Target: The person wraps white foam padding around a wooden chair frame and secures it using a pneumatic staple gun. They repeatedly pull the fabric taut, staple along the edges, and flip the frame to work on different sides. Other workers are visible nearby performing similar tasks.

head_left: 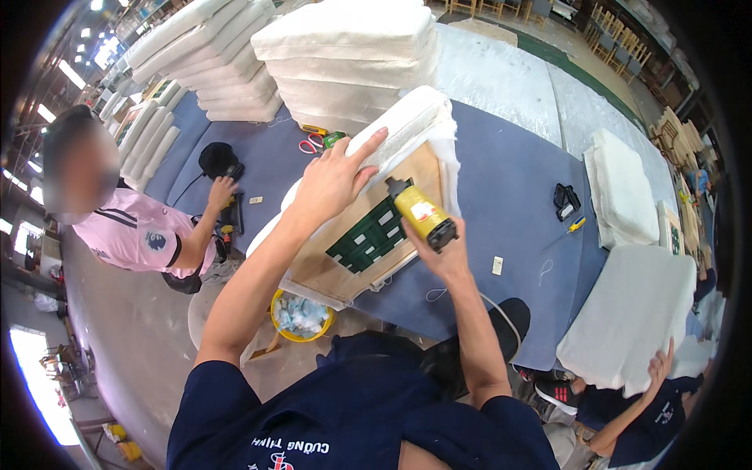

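A white fabric-covered seat cushion [413,117] is tilted up in front of me on the blue-covered table. Its underside shows a wooden frame [420,167] with green woven webbing [365,236] across the opening. My left hand [333,180] rests on the cushion's upper edge, fingers stretched out and thumb apart. In my right hand [445,254] is a yellow pneumatic staple gun [421,211], its black nose close to the wooden frame. My right fingers are wrapped round the tool, partly hidden behind it.
White cushions [345,55] stand stacked at the back, with others at the right [623,188]. Red-handled scissors [311,144] lie behind the cushion; a yellow screwdriver [576,225] lies right. Below is a yellow tub [301,315] of scraps. A co-worker [145,235] works at left, another at lower right.
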{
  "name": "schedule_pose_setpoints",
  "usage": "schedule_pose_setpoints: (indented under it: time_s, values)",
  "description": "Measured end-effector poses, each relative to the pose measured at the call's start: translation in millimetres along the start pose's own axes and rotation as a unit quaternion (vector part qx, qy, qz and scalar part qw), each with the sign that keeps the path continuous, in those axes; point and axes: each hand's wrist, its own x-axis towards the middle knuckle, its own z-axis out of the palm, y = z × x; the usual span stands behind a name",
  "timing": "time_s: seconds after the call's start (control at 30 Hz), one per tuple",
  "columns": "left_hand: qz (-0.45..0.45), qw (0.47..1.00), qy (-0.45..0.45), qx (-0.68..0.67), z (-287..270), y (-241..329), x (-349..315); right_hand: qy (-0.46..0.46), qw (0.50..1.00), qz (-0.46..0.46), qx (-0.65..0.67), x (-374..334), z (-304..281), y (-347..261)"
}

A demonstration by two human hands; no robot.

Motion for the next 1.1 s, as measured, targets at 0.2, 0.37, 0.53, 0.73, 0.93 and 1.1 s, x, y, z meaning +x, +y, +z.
schedule_pose_setpoints:
  time_s: [0.2, 0.37, 0.53, 0.73, 0.93, 1.1]
  values:
    - [0.013, 0.999, -0.036, -0.015, -4.0, -0.5, 4.7, -0.021, 1.000, -0.009, -0.015, 22.5, -11.7, -6.2]
    - [0.014, 0.999, -0.039, 0.009, -8.9, 6.8, 2.5, -0.040, 0.999, 0.008, -0.030, 35.6, -4.8, -6.5]
    - [0.028, 0.999, -0.026, -0.007, -3.9, 7.6, 6.0, -0.023, 0.999, -0.002, -0.039, 17.7, 2.2, 10.4]
    - [0.079, 0.990, -0.082, -0.084, -25.0, -0.6, 1.0, -0.048, 0.998, 0.033, -0.023, 13.3, 3.9, -10.4]
    - [-0.021, 0.920, -0.173, -0.350, 0.0, -75.9, 1.9, 0.000, 1.000, 0.011, -0.006, -15.7, 45.7, -4.1]
    - [-0.080, 0.989, -0.097, -0.082, -14.2, -13.2, -13.9, 0.030, 0.999, -0.017, -0.010, -12.4, 55.5, 21.3]
